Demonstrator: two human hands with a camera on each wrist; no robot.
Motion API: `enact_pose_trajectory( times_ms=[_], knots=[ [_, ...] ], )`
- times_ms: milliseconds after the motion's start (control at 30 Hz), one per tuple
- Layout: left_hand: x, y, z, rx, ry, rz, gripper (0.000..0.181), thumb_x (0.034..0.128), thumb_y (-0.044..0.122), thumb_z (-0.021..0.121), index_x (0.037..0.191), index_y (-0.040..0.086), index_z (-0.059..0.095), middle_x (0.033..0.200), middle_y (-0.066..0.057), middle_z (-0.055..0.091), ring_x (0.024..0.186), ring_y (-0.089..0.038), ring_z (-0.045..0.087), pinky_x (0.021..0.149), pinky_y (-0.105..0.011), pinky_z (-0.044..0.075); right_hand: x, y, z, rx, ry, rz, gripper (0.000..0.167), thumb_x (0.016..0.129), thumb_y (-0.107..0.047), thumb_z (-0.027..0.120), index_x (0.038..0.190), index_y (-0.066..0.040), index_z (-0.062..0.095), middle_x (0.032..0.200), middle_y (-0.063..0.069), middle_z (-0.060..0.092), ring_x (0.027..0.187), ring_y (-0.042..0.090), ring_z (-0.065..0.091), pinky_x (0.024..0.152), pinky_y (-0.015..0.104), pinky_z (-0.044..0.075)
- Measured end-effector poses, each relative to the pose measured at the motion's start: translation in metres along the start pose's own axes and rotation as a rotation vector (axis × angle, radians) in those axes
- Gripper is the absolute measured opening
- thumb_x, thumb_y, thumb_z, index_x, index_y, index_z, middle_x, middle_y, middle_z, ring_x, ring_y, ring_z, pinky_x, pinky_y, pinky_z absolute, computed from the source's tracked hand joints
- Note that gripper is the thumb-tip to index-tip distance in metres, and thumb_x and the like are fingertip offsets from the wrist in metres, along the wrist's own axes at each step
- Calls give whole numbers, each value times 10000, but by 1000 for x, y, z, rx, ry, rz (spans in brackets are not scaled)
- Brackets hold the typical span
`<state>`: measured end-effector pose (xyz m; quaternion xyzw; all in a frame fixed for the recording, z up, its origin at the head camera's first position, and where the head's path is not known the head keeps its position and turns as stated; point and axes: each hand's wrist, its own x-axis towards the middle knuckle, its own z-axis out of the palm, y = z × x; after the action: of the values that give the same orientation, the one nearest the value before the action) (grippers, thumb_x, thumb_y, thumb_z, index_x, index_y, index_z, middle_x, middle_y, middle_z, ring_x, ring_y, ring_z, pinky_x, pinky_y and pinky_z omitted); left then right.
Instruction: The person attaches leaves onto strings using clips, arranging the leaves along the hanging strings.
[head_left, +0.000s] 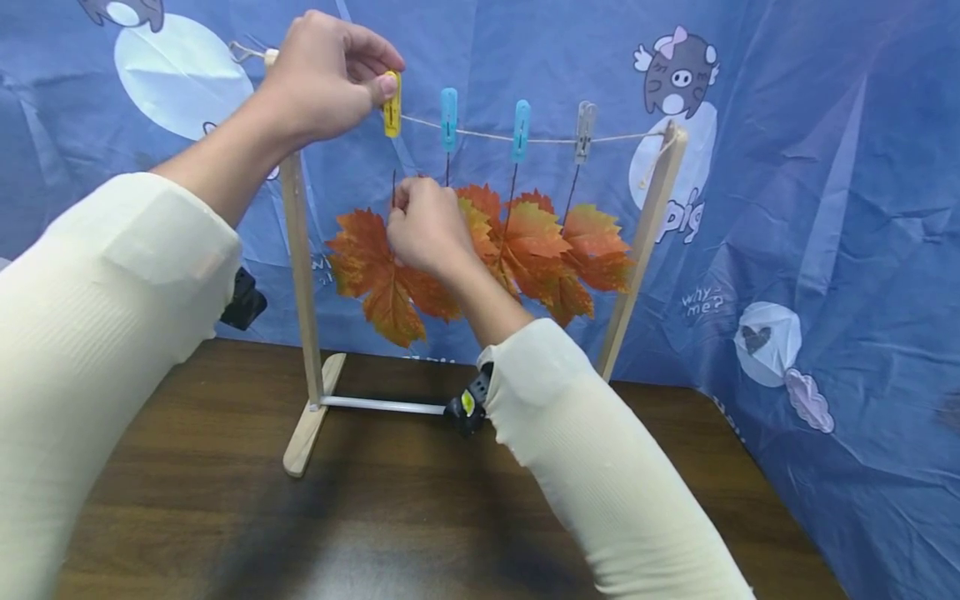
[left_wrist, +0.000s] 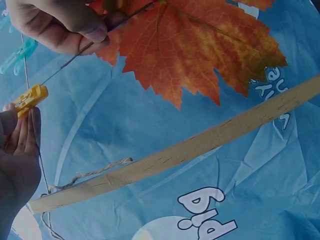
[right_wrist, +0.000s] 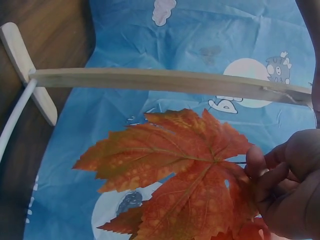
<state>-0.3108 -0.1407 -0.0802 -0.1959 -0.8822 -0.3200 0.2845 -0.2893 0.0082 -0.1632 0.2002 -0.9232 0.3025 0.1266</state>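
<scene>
High at the left end of a string (head_left: 480, 133), my left hand (head_left: 318, 79) pinches a yellow clothespin (head_left: 392, 104) between thumb and fingers. Lower down, my right hand (head_left: 429, 223) pinches the dark stem of an orange-red maple leaf (head_left: 393, 292). In the left wrist view the stem (left_wrist: 75, 55) points up toward the clothespin; whether its tip is inside the clip I cannot tell. The right wrist view shows the leaf (right_wrist: 175, 160) spread flat beside the fingertips. Further right, similar leaves (head_left: 528, 233) hang by their stems from two blue clothespins (head_left: 521, 131) and a grey clothespin (head_left: 586, 132).
Wooden posts (head_left: 648, 242) hold the string at both ends, joined low by a white rod (head_left: 382, 406). The stand's foot (head_left: 303, 437) rests on a dark wooden table (head_left: 360, 533). A blue printed cloth (head_left: 840, 208) hangs behind and to the right.
</scene>
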Motion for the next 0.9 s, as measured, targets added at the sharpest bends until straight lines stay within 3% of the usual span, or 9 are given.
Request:
enact_pose_trajectory(
  times_ms=[200,400,533,667,900],
  knots=[
    [-2,0,1,35,-28,10,328,1058,257,558,1306,88,692,1199,-48,677,1027,-127,607,840,-261,472,2,-5,-1,-36,65,-18,265,1060,-118,450,817,-100,554,682,27,661,607,136,648,567,288,443],
    [-2,1,1,30,-43,11,332,1062,268,554,1312,97,692,1223,-53,684,1061,-156,617,875,-285,492,4,-9,0,-66,171,-8,197,1078,-166,483,926,-113,596,833,17,631,729,157,579,650,283,460],
    [-2,1,1,31,-47,15,336,1065,274,552,1316,100,691,1240,-58,692,1085,-175,629,928,-325,510,5,-12,1,1,233,2,159,1087,-199,506,1056,-109,633,931,7,678,767,147,615,698,284,493],
    [-3,1,0,29,-55,18,338,1064,280,551,1317,106,692,1248,-61,700,1066,-167,633,936,-337,508,6,-14,1,44,291,-3,169,1084,-210,524,1093,-100,652,964,9,709,758,129,632,712,278,499],
    [-3,-2,-2,35,-64,53,360,1064,302,551,1330,103,690,1256,-66,715,1088,-199,657,880,-291,502,6,-14,0,118,314,-2,193,1079,-202,539,1144,-76,671,1019,17,726,797,107,659,705,239,514]
  ],
)
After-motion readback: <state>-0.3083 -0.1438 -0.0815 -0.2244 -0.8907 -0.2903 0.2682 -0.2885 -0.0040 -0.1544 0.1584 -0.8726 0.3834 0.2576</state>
